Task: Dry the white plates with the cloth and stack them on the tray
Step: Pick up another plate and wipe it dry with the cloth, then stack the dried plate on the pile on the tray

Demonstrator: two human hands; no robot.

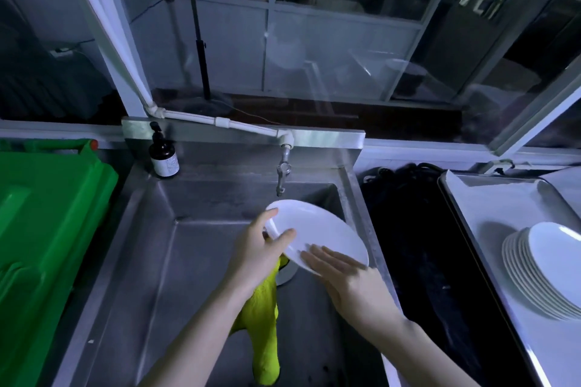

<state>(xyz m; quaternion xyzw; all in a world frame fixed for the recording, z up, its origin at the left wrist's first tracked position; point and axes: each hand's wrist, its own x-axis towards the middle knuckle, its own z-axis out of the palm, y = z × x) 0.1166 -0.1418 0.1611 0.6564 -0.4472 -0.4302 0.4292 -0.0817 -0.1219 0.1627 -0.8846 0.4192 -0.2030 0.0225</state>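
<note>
A green plastic bin (47, 214) fills the left edge. A dark brown pump bottle (163, 158) stands at the back left corner of the stainless steel sink (141, 261), and a metal tap (282, 173) hangs over its back edge. Above the basin, toward its right side, the left hand (259, 245) grips the left rim of a round white plate (317, 229), thumb across the upper face and fingers curled behind. The yellow-green cloth (262, 324) hangs from beneath that hand, seemingly pinned against the plate's underside. The plate is tilted, its far edge raised toward the tap. The right hand (352, 280), somewhat blurred, lies released with straight fingers flat on the plate's near right rim, pressing rather than gripping. This looks like the drying step, the plate not yet stacked. Next, I judge, the right hand needs a firm hold on the rim to carry the plate rightward over the black mat (408, 245) to the flat metal tray (490, 207) on the worktop. There a stack of white plates (544, 273) sits toward the tray's near side, and the plate should go squarely on top.
</note>
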